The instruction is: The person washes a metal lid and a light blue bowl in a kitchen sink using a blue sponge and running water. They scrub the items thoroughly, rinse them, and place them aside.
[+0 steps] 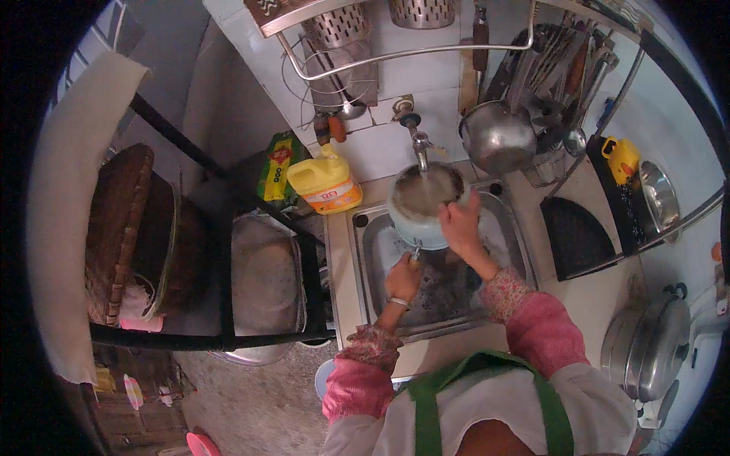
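Note:
A light-blue pot [419,232] is tilted over the steel sink [376,296], with cloudy water [436,196] inside it. Water runs into the pot from the wall tap [421,151]. My left hand [402,279] grips the pot's handle [417,252] on the near side. At the pot's right rim is my right hand [461,228], its fingers bent over the edge; blur hides whether they hold anything. Wet suds lie on the sink floor below.
A yellow detergent jug [326,183] stands left of the sink. Behind it is a green-and-yellow bag [278,171]. A steel pot [499,137] and utensils [570,85] hang at the back right. Overhead runs a metal rack rail [410,54]. A lidded steel pot [647,347] sits at right.

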Demonstrator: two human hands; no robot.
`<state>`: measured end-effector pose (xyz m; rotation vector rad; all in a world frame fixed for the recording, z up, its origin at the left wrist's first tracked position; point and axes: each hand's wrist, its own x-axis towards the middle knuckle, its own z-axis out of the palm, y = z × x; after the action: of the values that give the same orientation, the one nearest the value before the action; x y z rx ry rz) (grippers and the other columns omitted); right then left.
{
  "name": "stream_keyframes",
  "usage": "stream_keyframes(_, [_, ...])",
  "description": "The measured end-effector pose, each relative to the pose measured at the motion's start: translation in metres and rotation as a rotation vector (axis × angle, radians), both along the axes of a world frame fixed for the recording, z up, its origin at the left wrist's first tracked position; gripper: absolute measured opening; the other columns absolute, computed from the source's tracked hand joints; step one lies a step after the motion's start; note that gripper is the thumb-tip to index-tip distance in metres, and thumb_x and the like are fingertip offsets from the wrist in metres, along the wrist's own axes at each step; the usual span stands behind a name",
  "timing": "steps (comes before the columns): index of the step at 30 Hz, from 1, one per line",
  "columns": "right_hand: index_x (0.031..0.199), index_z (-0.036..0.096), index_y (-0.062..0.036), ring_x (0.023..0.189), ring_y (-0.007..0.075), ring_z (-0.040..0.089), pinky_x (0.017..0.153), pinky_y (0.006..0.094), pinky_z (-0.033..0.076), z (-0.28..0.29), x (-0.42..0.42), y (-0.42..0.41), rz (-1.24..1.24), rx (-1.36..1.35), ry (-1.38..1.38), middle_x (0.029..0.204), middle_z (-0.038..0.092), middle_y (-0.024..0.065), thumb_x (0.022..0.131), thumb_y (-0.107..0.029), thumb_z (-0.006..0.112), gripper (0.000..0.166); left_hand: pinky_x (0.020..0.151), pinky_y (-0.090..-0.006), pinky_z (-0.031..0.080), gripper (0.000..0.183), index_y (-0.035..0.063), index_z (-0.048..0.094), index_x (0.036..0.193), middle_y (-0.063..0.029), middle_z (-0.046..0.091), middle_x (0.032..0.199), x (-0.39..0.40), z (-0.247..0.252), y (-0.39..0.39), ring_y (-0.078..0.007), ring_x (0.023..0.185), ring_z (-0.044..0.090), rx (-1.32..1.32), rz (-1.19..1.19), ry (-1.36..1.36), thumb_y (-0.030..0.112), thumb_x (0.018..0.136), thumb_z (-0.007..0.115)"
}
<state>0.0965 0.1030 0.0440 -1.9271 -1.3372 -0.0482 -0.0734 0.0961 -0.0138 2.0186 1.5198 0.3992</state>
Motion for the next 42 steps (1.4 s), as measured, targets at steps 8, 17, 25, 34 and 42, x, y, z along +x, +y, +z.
stream_keyframes(8, [0.067, 0.055, 0.0049, 0.12, 0.044, 0.028, 0.096, 0.0477, 0.027, 0.021, 0.009, -0.017, 0.254, -0.009, -0.139, 0.138, 0.013, 0.0276, 0.076, -0.026, 0.064, 0.033, 0.037, -0.0287, 0.039, 0.032, -0.0012, 0.05, 0.103, -0.0078, 0.055, 0.065, 0.022, 0.013, 0.007, -0.0144, 0.044, 0.049, -0.587, 0.088, -0.536, 0.008, 0.074, 0.059])
stream_keyframes(17, [0.123, 0.042, -0.0063, 0.083, 0.0143, 0.051, 0.074, 0.0272, 0.042, -0.005, 0.052, -0.012, 0.262, 0.184, 0.551, 0.093, 0.052, 0.0075, 0.077, -0.023, 0.064, 0.054, 0.033, -0.0258, 0.039, 0.022, 0.0038, 0.044, 0.088, -0.0036, 0.048, 0.059, 0.018, 0.027, 0.011, -0.0118, 0.041, 0.044, -0.871, 0.003, -0.838, 0.006, 0.073, 0.06])
stream_keyframes(25, [0.077, 0.051, 0.0006, 0.06, 0.0116, 0.046, 0.054, 0.0309, 0.04, -0.02, 0.006, -0.01, 0.084, 0.148, 0.925, 0.065, 0.048, 0.0057, 0.075, -0.014, 0.058, 0.016, 0.033, -0.0264, 0.038, 0.019, 0.002, 0.044, 0.086, -0.0041, 0.046, 0.056, 0.031, 0.003, -0.001, -0.0129, 0.038, 0.044, -0.755, 0.079, -0.855, 0.004, 0.072, 0.057])
stream_keyframes(34, [0.056, 0.048, -0.0008, 0.044, 0.0156, 0.042, 0.045, 0.0358, 0.034, -0.028, 0.024, 0.009, 0.051, 0.18, 0.832, 0.051, 0.046, 0.0076, 0.076, -0.019, 0.057, 0.028, 0.034, -0.0265, 0.039, 0.017, 0.0046, 0.043, 0.083, -0.0026, 0.046, 0.055, 0.035, 0.01, -0.029, -0.0125, 0.039, 0.045, -0.705, 0.181, -0.909, 0.003, 0.074, 0.056])
stream_keyframes(42, [0.076, 0.053, -0.0042, 0.059, 0.0211, 0.056, 0.055, 0.037, 0.046, 0.006, 0.032, -0.014, 0.266, -0.044, 1.651, 0.075, 0.059, 0.0075, 0.082, -0.022, 0.055, 0.019, 0.033, -0.0259, 0.039, 0.018, 0.0052, 0.042, 0.083, -0.0015, 0.045, 0.054, -0.023, 0.016, -0.041, -0.011, 0.037, 0.043, -0.83, 0.165, -0.875, 0.003, 0.073, 0.057])
